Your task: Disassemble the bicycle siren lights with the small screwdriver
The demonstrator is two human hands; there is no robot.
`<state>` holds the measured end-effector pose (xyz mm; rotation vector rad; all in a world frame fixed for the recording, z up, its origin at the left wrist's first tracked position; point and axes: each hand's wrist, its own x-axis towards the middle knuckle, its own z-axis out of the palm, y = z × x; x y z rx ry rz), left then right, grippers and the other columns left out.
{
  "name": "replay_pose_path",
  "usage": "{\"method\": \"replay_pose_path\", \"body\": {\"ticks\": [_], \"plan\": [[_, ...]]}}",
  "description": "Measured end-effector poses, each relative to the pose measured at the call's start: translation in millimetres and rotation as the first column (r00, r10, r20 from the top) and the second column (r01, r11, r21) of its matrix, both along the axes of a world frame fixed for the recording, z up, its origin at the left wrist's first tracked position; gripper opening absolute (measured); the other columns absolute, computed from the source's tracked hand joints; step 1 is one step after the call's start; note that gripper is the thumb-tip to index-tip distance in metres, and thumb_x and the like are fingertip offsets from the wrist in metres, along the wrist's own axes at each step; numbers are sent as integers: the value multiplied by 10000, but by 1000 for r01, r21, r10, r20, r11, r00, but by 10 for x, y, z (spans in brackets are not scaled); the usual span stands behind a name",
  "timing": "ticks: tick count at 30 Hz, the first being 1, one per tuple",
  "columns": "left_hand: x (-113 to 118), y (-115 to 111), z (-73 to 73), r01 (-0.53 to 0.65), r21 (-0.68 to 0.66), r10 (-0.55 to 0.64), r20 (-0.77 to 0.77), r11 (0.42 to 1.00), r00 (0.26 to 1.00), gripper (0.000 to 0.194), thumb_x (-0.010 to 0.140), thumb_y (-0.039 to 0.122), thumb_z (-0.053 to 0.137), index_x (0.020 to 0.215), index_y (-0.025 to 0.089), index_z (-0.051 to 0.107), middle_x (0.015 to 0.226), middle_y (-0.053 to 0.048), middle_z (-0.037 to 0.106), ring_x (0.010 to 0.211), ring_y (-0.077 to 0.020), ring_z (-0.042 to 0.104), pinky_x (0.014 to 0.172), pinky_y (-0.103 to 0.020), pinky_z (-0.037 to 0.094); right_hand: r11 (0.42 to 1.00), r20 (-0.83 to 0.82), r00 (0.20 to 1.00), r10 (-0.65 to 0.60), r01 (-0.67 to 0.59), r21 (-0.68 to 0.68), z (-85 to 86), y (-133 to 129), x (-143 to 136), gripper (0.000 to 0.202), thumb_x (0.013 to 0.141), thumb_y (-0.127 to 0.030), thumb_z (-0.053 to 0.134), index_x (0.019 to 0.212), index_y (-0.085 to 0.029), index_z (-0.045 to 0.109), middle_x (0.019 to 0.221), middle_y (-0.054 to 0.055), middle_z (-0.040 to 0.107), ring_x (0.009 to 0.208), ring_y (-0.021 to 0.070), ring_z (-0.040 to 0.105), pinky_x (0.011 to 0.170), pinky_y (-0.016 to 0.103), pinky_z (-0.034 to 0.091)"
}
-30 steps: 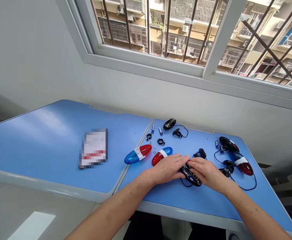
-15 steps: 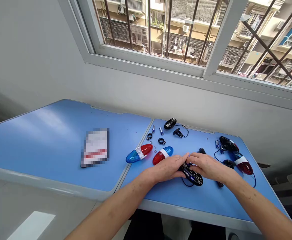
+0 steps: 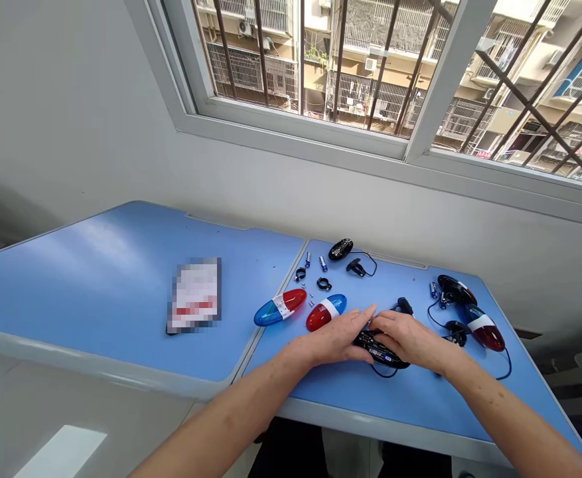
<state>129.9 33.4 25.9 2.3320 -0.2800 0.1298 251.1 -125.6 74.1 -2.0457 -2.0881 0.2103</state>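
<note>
My left hand [image 3: 338, 337] grips the left end of a black oval light base [image 3: 395, 362], thumb on the near side and fingers on the far side. The base lies open side up near the table's front, with a blue battery in it. My right hand [image 3: 413, 335] is bent over the base from the right; its fingertips reach into it, and whatever they pinch is hidden. A thin black cable loops out below the base. Just left of my left hand lies a red and blue light cover [image 3: 326, 313], with a second red and blue cover [image 3: 280, 307] farther left.
On the blue table [image 3: 121, 285] lie a blurred packet [image 3: 195, 292], black clamp rings [image 3: 324, 283], loose batteries [image 3: 323, 263], small screws and another black base [image 3: 340, 249]. Right of my hands are a black mount [image 3: 403, 306] and an assembled light [image 3: 484, 328]. A barred window is behind.
The base has tilted and shifted slightly right in my hands. My right hand has moved a little left and its fingers cover more of the base's middle.
</note>
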Motion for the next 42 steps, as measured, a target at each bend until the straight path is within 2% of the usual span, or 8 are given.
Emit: {"method": "replay_pose_path", "body": {"ticks": [5, 11, 16, 19, 23, 27, 35, 42], "plan": [[11, -39, -35, 36, -36, -37, -44, 999, 998, 1012, 715, 348, 741, 1466, 172, 86, 1306, -183, 463, 1157, -310, 475, 928, -444, 432, 999, -52, 999, 13, -10, 49, -80, -47, -4, 228, 908, -163, 427, 1024, -166, 623, 967, 96, 650, 869, 190, 622, 707, 299, 535], [3, -61, -81, -11, 33, 10, 30, 999, 999, 994, 726, 243, 730, 1472, 169, 78, 1175, -135, 566, 1050, -308, 537, 881, -407, 449, 994, 33, 999, 3, -7, 105, -94, -121, -7, 290, 945, -208, 360, 1076, -171, 616, 876, 96, 640, 752, 180, 608, 580, 273, 512], [-14, -51, -83, 41, -23, -38, 89, 999, 995, 926, 776, 233, 683, 1468, 239, 68, 1291, -127, 496, 1150, -283, 496, 946, -418, 426, 987, -20, 998, -51, 53, 149, -106, -157, -20, 224, 924, -198, 390, 1035, -170, 583, 949, 110, 630, 847, 202, 614, 668, 313, 542], [-23, -94, -60, 47, -63, -43, 55, 997, 998, 934, 756, 244, 706, 1466, 224, 100, 1310, -137, 475, 1174, -293, 474, 962, -424, 421, 985, -93, 994, -60, 74, 154, -120, -172, -21, 188, 908, -176, 409, 1003, -178, 571, 956, 100, 630, 859, 201, 611, 706, 332, 543], [7, -153, -71, 21, -108, -18, 33, 994, 999, 975, 703, 260, 760, 1462, 183, 154, 1292, -145, 486, 1156, -315, 480, 957, -414, 424, 984, -133, 989, -67, 88, 156, -127, -207, -20, 158, 901, -167, 428, 987, -197, 557, 938, 72, 622, 857, 186, 595, 716, 322, 527], [54, -140, -132, 14, -119, -12, 13, 993, 1000, 1036, 662, 295, 800, 1463, 214, 148, 1274, -142, 504, 1147, -307, 494, 949, -430, 422, 987, -139, 986, -93, 109, 119, -90, -245, -20, 119, 899, -167, 445, 955, -208, 541, 912, 48, 601, 810, 166, 579, 670, 290, 502], [95, -77, -169, 56, -109, -51, 44, 992, 998, 1061, 656, 311, 805, 1465, 252, 119, 1332, -136, 474, 1204, -304, 463, 976, -445, 397, 998, -132, 991, -39, 45, 48, -49, -218, -9, 131, 884, -136, 438, 961, -206, 516, 937, 45, 532, 727, 132, 542, 622, 259, 480], [91, -48, -146, 67, -99, -62, 54, 993, 997, 1030, 672, 320, 791, 1465, 221, 141, 1369, -146, 453, 1218, -308, 460, 990, -430, 398, 993, -200, 980, 17, 8, 122, -49, -143, -12, 167, 917, -130, 358, 890, -199, 507, 879, 46, 528, 715, 131, 520, 622, 257, 475]]}}
